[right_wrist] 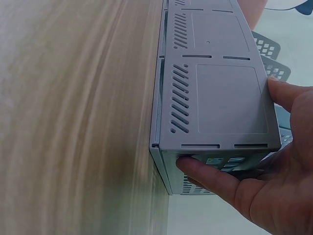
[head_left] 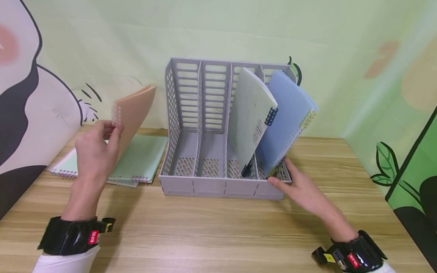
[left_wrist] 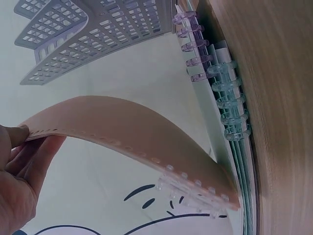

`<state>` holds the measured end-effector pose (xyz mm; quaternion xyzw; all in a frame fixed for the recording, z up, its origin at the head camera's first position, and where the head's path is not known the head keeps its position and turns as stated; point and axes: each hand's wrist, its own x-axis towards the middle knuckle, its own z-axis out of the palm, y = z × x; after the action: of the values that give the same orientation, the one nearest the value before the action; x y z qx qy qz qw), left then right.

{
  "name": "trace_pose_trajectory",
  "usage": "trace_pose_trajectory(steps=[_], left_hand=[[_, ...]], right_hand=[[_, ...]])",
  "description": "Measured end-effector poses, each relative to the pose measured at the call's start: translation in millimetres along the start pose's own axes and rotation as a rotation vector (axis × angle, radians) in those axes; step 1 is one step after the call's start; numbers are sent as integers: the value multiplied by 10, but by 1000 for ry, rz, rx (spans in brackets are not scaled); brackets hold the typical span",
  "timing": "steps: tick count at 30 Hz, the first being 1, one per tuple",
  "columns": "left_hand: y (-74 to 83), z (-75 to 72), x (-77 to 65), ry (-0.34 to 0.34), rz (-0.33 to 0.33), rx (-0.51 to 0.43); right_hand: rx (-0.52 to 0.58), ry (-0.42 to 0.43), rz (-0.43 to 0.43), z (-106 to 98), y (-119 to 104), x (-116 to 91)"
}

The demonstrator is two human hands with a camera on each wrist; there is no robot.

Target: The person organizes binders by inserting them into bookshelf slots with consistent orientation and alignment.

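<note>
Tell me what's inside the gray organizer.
The organizer holds a pale green notebook, third slot from left, and a blue notebook in the fourth. They cover parts of those slots' backs, so anything there is hidden.

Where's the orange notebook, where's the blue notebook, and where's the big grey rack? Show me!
Orange notebook (head_left: 134,113): head view, middle of its cover.
Blue notebook (head_left: 284,118): head view, middle of its cover.
Grey rack (head_left: 208,187): head view, its low front wall.
</note>
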<state>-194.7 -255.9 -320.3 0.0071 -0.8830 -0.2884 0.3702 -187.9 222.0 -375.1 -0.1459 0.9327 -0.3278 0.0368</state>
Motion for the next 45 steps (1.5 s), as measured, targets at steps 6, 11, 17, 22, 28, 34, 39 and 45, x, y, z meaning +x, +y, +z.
trace_pose_trajectory(steps=[6, 11, 17, 22, 28, 34, 39, 45], left_hand=[[3, 14, 7, 77, 50, -40], [5, 19, 17, 102, 68, -58], [12, 22, 12, 118, 67, -80], [25, 24, 9, 137, 74, -100], [39, 20, 8, 137, 63, -133], [43, 20, 4, 159, 62, -158], [53, 13, -2, 179, 51, -181], [39, -11, 2, 224, 37, -157]], right_hand=[[-3, -3, -3, -6, -13, -4], [1, -3, 2, -2, -10, -1], [1, -3, -1, 4, -3, 2], [2, -4, -2, 5, 1, 3], [-1, -3, 0, 5, -2, 3], [7, -1, -8, 7, 0, 10], [19, -5, -6, 7, 3, 6], [8, -7, -7, 6, -13, 8]])
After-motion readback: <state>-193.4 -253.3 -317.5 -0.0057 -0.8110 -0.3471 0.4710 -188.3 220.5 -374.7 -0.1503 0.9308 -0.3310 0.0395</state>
